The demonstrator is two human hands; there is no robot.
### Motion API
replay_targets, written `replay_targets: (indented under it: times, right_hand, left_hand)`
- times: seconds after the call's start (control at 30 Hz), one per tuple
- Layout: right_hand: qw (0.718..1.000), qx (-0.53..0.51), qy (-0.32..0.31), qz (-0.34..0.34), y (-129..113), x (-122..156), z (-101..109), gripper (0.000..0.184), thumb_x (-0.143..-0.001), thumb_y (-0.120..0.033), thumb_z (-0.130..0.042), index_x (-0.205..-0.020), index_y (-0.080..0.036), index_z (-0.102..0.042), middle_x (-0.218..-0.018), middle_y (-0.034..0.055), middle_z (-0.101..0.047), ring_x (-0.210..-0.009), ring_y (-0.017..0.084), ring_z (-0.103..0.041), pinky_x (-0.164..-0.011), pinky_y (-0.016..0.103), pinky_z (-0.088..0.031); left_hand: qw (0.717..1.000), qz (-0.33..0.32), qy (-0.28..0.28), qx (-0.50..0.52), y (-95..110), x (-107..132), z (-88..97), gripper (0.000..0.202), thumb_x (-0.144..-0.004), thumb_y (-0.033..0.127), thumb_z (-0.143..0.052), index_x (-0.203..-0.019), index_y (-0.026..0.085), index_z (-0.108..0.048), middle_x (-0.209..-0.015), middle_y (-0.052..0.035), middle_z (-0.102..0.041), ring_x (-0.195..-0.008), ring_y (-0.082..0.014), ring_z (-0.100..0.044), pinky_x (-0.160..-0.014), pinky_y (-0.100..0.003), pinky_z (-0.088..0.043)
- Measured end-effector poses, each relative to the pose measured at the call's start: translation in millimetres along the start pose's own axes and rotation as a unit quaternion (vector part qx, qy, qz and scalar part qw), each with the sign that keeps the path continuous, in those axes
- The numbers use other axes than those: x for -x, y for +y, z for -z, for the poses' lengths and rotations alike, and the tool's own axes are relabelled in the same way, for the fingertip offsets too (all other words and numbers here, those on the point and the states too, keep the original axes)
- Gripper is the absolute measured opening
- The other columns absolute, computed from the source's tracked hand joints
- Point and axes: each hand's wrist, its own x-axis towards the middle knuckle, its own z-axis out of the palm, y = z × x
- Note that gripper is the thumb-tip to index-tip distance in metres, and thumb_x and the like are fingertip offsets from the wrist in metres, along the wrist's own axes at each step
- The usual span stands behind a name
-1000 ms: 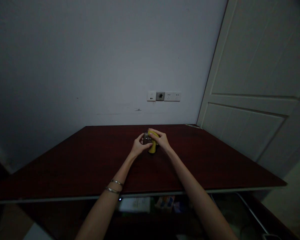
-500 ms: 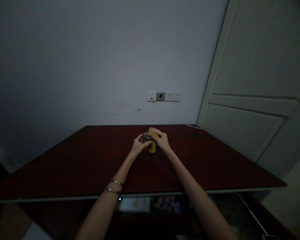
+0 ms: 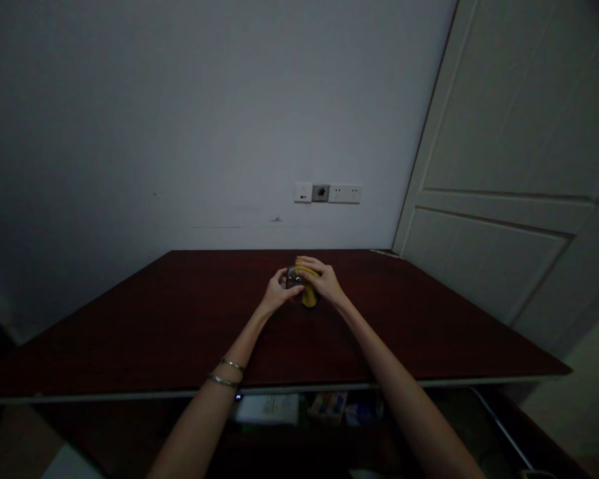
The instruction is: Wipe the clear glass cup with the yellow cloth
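Observation:
My left hand [image 3: 276, 293] is closed around a small, clear, shiny vessel that looks like a glass [image 3: 293, 277]. It is held just above the middle of the dark red table [image 3: 180, 326], thumb on the near side. My right hand [image 3: 326, 282] grips a yellow cloth [image 3: 309, 297] and presses it against the glass's right side. One end of the cloth hangs below the fingers, close to the tabletop. Fingers and cloth hide part of the glass, and dim light blurs its details.
A pale wall with sockets [image 3: 345, 193] rises behind the table. A white panelled door [image 3: 499, 159] stands at the right. Below the front edge, an open shelf holds a white box [image 3: 272, 408] and several small packages [image 3: 328, 406].
The yellow cloth's hanging end has shifted slightly right, and the glass has turned or tilted a little. Both hands stay almost in place, still holding the same things.

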Motion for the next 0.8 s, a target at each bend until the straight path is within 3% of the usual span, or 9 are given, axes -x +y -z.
replay_targets:
  times: [0.2,0.4,0.6,0.8]
  right_hand:
    - [0.993,0.080,-0.068,0.062,-12.2,5.5,-5.4,0.018,-0.075,-0.022,-0.058,-0.090,-0.025,-0.068,-0.114,0.0049,-0.056,-0.105,0.017,-0.053,-0.092,0.033,-0.040]
    - [0.984,0.168,-0.002,0.065,-11.6,3.2,-18.4,0.021,-0.079,-0.020,-0.051,-0.093,-0.023,-0.066,-0.110,0.0069,-0.055,-0.103,0.018,-0.052,-0.091,0.034,-0.040]
    - [0.985,0.154,-0.034,0.076,-12.7,11.7,-26.7,0.022,-0.079,-0.021,-0.051,-0.093,-0.027,-0.066,-0.117,0.0055,-0.051,-0.109,0.021,-0.047,-0.095,0.038,-0.037]
    - [0.993,0.095,0.071,0.016,-2.8,0.0,-24.1,0.018,-0.076,-0.027,-0.054,-0.088,-0.024,-0.068,-0.104,0.0064,-0.059,-0.099,0.020,-0.053,-0.090,0.036,-0.040]
  left_hand:
    - [0.998,-0.056,0.021,0.002,-11.5,-5.3,-1.4,0.054,-0.050,0.021,-0.073,-0.094,0.015,-0.041,-0.084,-0.0013,-0.056,-0.072,-0.0103,-0.055,-0.066,-0.023,-0.044]
    - [0.995,-0.044,0.062,-0.064,-14.5,-6.7,0.0,0.054,-0.050,0.020,-0.072,-0.095,0.015,-0.041,-0.082,-0.0009,-0.055,-0.071,-0.0110,-0.054,-0.066,-0.023,-0.043]
    - [0.989,-0.038,0.090,-0.107,-10.2,-6.9,3.6,0.055,-0.047,0.019,-0.073,-0.093,0.016,-0.043,-0.083,-0.0013,-0.056,-0.072,-0.0115,-0.054,-0.066,-0.023,-0.042]
    - [0.994,-0.063,0.038,-0.086,-9.8,-4.9,0.5,0.057,-0.049,0.024,-0.074,-0.096,0.015,-0.044,-0.085,-0.0023,-0.057,-0.073,-0.0121,-0.055,-0.068,-0.024,-0.043]
